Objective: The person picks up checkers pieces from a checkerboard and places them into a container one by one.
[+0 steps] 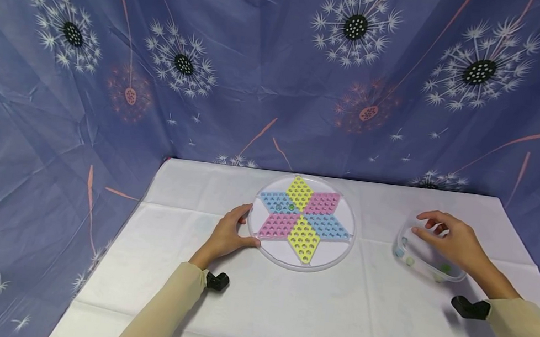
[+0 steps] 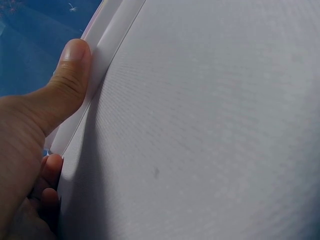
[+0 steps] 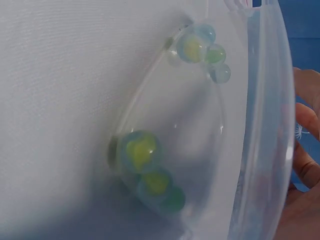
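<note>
A round white Chinese checkers board (image 1: 327, 255) lies on the table, its star in yellow, pink and blue points. A clear marble (image 1: 278, 207) and a green marble (image 1: 291, 207) sit in its upper left blue point. Against the board's left rim rests my left hand (image 1: 226, 236), thumb and fingers spread apart. My right hand (image 1: 458, 245) hovers over a clear plastic tub (image 1: 460, 277), fingers loosely bent and thumb apart; I see nothing between them. Through the tub wall, several marbles show, among them a large yellow-green marble (image 3: 141, 151).
A white cloth covers the table (image 1: 303, 317). Behind and to the left hangs a blue curtain (image 1: 261, 67) with dandelion prints, meeting the table's back edge. The tub stands on the right, a gap of tablecloth between it and the board.
</note>
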Demonstrator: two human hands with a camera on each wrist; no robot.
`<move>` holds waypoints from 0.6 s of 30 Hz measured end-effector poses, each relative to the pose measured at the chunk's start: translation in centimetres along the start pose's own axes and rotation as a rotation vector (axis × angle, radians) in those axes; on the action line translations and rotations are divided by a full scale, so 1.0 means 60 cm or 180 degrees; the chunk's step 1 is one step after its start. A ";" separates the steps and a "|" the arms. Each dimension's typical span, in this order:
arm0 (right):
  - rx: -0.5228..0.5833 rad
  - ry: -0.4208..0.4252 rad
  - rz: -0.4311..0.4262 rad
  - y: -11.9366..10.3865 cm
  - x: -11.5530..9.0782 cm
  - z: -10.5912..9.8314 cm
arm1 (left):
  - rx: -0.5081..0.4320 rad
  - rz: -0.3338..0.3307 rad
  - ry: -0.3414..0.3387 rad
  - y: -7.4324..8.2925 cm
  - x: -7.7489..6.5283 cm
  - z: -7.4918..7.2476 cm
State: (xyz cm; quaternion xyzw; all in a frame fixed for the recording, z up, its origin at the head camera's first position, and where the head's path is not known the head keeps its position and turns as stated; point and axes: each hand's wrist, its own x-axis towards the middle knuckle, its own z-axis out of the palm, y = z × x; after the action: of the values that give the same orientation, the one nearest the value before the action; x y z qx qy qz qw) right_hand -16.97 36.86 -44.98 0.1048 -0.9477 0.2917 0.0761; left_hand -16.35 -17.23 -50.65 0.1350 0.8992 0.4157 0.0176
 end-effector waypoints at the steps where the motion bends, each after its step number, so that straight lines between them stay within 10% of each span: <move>1: 0.0005 0.0011 -0.0019 0.000 0.001 0.001 | -0.0003 -0.0003 0.0003 0.000 0.000 0.001; 18: 0.0063 0.0161 -0.0287 -0.051 0.040 -0.001 | -0.0023 -0.0007 0.0027 0.002 -0.002 0.002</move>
State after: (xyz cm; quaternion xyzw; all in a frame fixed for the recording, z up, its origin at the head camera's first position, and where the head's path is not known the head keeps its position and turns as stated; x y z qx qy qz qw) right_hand -18.54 34.03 -42.81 0.1406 -0.9369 0.2999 0.1121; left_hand -16.21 -17.12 -50.64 0.1322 0.8979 0.4196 0.0148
